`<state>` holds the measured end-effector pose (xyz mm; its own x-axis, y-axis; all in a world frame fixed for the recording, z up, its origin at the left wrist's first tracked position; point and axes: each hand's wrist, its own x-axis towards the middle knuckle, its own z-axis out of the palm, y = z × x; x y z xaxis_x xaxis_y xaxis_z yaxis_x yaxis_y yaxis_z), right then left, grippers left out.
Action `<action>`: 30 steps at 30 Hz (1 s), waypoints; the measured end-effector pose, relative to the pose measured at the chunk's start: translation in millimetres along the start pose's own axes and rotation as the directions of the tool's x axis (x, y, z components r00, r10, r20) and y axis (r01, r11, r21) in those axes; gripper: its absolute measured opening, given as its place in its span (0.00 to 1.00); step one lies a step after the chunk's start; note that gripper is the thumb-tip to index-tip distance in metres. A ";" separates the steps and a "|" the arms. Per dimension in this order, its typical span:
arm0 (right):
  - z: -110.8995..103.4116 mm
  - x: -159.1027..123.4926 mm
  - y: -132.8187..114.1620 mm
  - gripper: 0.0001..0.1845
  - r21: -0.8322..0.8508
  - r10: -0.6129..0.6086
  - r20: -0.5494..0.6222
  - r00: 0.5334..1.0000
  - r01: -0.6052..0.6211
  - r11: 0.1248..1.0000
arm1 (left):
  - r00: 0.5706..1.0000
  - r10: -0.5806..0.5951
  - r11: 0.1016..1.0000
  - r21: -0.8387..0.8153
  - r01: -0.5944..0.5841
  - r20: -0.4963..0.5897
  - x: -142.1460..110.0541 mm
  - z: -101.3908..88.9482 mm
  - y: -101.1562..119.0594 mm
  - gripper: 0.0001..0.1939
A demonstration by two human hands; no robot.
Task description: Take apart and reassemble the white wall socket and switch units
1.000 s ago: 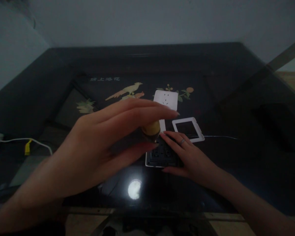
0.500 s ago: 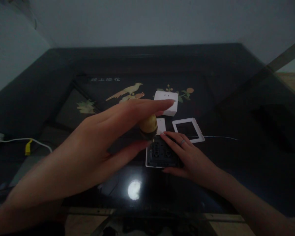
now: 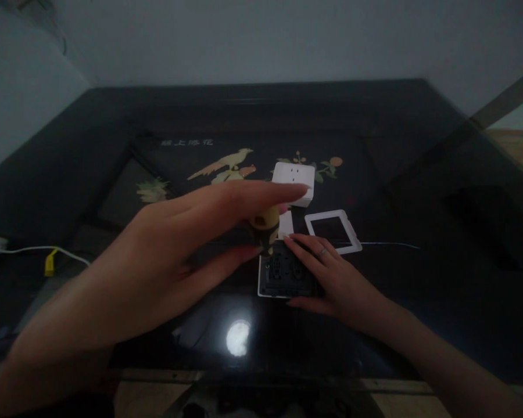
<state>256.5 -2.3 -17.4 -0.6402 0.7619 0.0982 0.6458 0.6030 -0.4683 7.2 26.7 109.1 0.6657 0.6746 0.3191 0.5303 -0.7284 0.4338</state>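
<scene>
My left hand [image 3: 200,238] is closed around the yellow-and-black handle of a screwdriver [image 3: 267,222], held upright. Its tip points down at the dark back of a socket panel [image 3: 287,278], near the panel's upper left part; whether it touches a screw cannot be made out. The panel lies face down on the dark tabletop, its white rim showing along the near edge. My right hand [image 3: 335,276], with a ring on one finger, grips the panel's right side, fingers on the far edge and thumb at the near edge. A small white piece [image 3: 286,225] shows just beyond the panel.
A white socket [image 3: 293,172] with slots on its face sits behind the hands. To the right lies a white square frame [image 3: 353,238], with a thin wire [image 3: 392,244] beside it. A white cable [image 3: 70,252] with a yellow tag [image 3: 50,262] runs along the left.
The screwdriver handle has turned a little, and my left hand has dipped slightly with it. My right hand and the panel stay in place.
</scene>
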 end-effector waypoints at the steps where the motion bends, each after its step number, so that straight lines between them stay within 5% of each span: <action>1: 0.5 -0.2 0.5 0.46 0.003 -0.003 -0.003 1.000 0.003 1.000 | 1.000 -0.003 1.000 -0.007 0.003 0.007 -0.1 -1.0 -0.2 0.23; 8: 0.7 -0.5 0.4 0.47 -0.001 -0.004 -0.002 1.000 0.004 1.000 | 0.989 0.077 0.995 0.068 -0.069 -0.122 2.0 7.0 0.7 0.14; 14: -0.3 0.5 -0.8 0.47 -0.013 -0.002 0.004 1.000 0.002 1.000 | 0.998 -0.015 1.000 0.009 0.014 0.063 -3.7 -4.1 0.3 0.23; 20: -0.1 0.6 -0.8 0.46 -0.017 0.005 0.007 1.000 -0.005 1.000 | 0.986 0.104 0.988 0.128 -0.088 -0.127 3.2 7.8 -1.6 0.16; 27: 0.2 -0.3 0.1 0.46 -0.008 0.003 0.001 1.000 -0.003 1.000 | 1.000 -0.006 1.000 0.004 0.006 0.027 -2.5 1.9 -1.7 0.22; 30: -0.2 -0.2 0.1 0.47 -0.007 0.009 0.004 1.000 -0.009 1.000 | 0.999 0.028 0.997 0.070 -0.024 -0.047 0.0 7.0 -4.1 0.21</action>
<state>256.8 -2.4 -17.4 -0.6361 0.7662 0.0907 0.6541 0.5979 -0.4633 8.6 28.8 101.4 0.6549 0.6591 0.3698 0.5494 -0.7512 0.3660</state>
